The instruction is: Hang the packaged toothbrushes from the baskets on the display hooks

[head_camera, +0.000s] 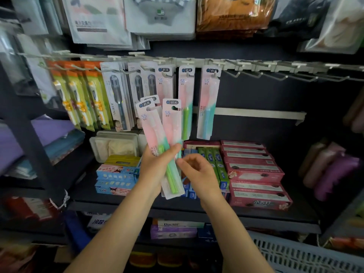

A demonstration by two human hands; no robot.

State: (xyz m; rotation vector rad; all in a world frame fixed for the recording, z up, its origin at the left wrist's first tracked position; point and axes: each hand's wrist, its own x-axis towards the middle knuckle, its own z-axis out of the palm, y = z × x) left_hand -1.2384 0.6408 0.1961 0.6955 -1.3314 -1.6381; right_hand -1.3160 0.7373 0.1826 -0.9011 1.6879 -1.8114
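Fanned bunch of packaged toothbrushes, pink-to-green cards, at least three packs, held upright in front of the display, their tops just below the hook rail. Left hand grips the bunch at the lower half, thumb across the front, fingers curled behind. Right hand just beside the bunch's right edge, fingers loosely curled, holding nothing; fingertip contact with the packs cannot be told. Same pink toothbrush packs already hang on three hooks. Empty hooks run to the right along the rail. Grey toothbrush packs and orange-green ones hang to the left. Shelf below carries pink toothpaste boxes. Blue perforated basket at lower right.
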